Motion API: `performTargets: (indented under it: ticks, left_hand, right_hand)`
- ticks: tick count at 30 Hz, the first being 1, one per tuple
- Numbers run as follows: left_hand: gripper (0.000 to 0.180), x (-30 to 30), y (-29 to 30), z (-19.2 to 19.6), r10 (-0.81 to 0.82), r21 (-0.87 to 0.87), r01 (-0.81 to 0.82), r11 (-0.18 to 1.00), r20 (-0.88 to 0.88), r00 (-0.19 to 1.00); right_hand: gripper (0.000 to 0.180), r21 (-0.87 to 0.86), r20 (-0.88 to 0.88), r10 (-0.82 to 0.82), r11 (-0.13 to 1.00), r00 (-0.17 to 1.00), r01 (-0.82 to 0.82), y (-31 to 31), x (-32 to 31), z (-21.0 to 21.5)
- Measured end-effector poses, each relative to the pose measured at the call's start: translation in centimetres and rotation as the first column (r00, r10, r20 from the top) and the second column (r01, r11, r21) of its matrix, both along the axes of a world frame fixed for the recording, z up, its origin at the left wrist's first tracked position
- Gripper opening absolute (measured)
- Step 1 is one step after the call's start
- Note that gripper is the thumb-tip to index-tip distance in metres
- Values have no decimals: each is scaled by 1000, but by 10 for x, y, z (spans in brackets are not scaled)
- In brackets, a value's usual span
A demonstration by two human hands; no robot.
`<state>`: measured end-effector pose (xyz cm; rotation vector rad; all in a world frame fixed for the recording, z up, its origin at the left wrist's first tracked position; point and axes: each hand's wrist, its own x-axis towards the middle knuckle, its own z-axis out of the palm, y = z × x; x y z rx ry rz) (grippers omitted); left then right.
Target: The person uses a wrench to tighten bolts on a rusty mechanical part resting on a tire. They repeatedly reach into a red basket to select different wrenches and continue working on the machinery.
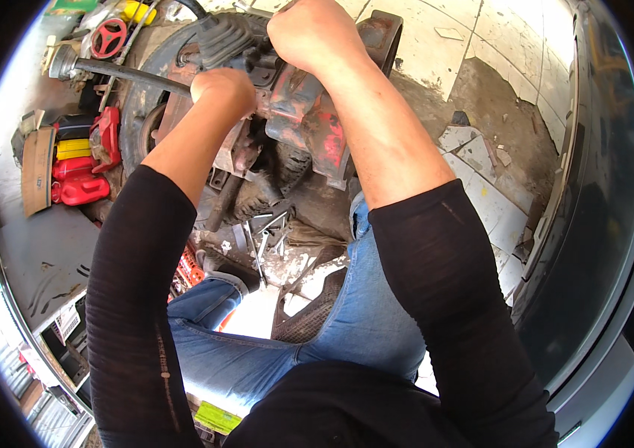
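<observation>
A greasy metal gearbox-like assembly (291, 104), with worn reddish paint, stands in front of me. On its top sits a ribbed black rubber boot (221, 43) with a lever rising out of it. My left hand (225, 87) is bent over the left part of the assembly, its fingers hidden behind the back of the hand. A dark bar (134, 76) with a round metal end reaches from the left to this hand; whether I grip it cannot be seen. My right hand (308, 33) is higher up, over the far side, curled closed; what it holds is hidden.
Several wrenches (263, 243) lie on the floor below the assembly. Red plastic containers (84, 188), a cardboard piece (38, 172) and a red handwheel (109, 39) are at the left. Broken tiles (481, 187) cover the floor at right, beside a dark vehicle panel (593, 246).
</observation>
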<state>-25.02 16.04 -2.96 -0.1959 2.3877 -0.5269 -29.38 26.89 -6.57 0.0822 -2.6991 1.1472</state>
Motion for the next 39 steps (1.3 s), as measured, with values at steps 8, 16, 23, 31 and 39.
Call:
performTargets:
  ticks: [8, 16, 23, 31, 39]
  left_hand:
    - [32, -7, -5, -6, -114, 30, 115, 993, -23, 993]
    - [41, 15, -22, -7, 208, 120, -196, 973, -104, 973]
    - [44, 49, -42, -18, 369, 242, -320, 916, -195, 909]
    - [56, 94, -59, -60, 558, 388, -442, 809, -270, 784]
    - [49, 114, -82, -39, 578, 485, -426, 763, -218, 786]
  right_hand:
    - [27, -204, 258, 161, 973, 953, -109, 20, 18, 64]
    - [27, -186, 247, 170, 975, 954, -126, 25, 20, 60]
    - [28, -186, 259, 211, 969, 943, -166, 34, 23, 67]
    - [29, -155, 385, 169, 981, 907, -117, 25, 23, 65]
    - [29, -193, 325, 150, 977, 934, -90, 31, 22, 77]
